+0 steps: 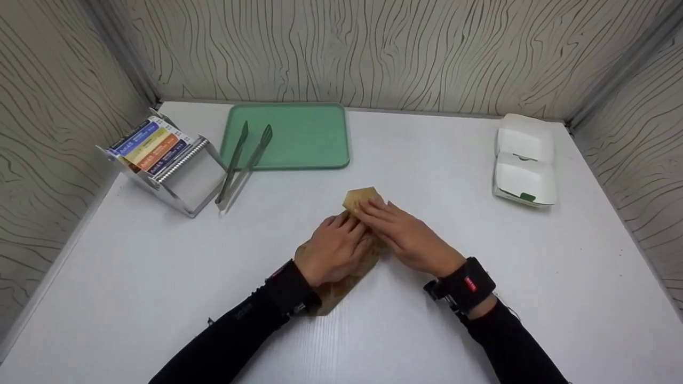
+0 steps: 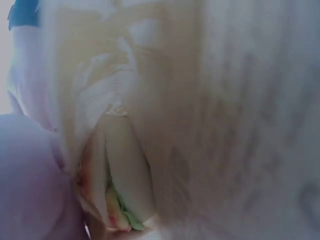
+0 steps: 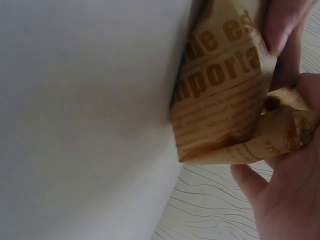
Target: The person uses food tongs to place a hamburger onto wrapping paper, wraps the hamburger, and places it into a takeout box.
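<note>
Brown printed wrapping paper [image 1: 341, 293] lies on the table under both hands. In the left wrist view, bread [image 2: 130, 170] with green leaf [image 2: 131, 219] shows through an opening in the paper, so a sandwich is inside. My left hand [image 1: 331, 253] grips the wrapped sandwich from above, its fingers bent over it. My right hand [image 1: 416, 240] holds a raised paper fold [image 1: 358, 196] at the far end, fingers touching those of the left. From the right wrist view, the paper [image 3: 215, 115] has a pointed corner and creased edge near the fingers. Much of the sandwich is hidden.
A green tray [image 1: 304, 136] stands at the back, with metal tongs [image 1: 243, 170] leaning over its left edge. To the left is a metal rack [image 1: 165, 160] holding coloured label strips. An opened white carton [image 1: 525, 160] sits at the right.
</note>
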A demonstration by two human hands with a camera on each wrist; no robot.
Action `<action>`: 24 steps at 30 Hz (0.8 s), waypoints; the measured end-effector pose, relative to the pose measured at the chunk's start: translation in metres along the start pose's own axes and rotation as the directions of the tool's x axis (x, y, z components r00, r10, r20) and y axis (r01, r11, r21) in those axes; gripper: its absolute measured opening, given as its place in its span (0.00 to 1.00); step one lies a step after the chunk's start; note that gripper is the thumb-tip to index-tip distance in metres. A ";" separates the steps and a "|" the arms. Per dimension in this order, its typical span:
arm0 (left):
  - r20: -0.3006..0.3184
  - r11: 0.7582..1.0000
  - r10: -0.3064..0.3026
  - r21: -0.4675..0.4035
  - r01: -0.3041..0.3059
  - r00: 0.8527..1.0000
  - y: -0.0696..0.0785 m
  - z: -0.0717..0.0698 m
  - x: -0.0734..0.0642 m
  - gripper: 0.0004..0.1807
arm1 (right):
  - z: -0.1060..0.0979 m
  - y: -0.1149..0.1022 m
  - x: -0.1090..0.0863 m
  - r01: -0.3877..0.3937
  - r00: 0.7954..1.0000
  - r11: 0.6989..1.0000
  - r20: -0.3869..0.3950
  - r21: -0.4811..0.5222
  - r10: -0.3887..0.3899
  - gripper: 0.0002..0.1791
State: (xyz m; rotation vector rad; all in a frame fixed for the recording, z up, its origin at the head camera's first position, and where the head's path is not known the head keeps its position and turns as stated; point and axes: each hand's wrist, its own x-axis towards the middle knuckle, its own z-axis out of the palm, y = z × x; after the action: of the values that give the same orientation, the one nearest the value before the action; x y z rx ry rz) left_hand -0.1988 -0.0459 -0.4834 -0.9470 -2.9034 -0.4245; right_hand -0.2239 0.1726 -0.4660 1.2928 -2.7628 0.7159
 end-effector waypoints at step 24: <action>-0.166 0.986 -0.099 -0.147 0.075 0.981 -0.021 -0.002 0.005 0.35 | 0.003 0.001 -0.013 -0.033 0.992 0.999 0.121 0.014 0.031 0.25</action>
State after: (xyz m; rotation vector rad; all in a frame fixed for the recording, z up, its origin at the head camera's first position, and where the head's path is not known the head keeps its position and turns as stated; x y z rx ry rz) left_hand -0.2150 -0.0595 -0.4857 -0.7576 -2.7937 -0.6885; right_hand -0.2154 0.1810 -0.4713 1.3414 -2.8842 0.6848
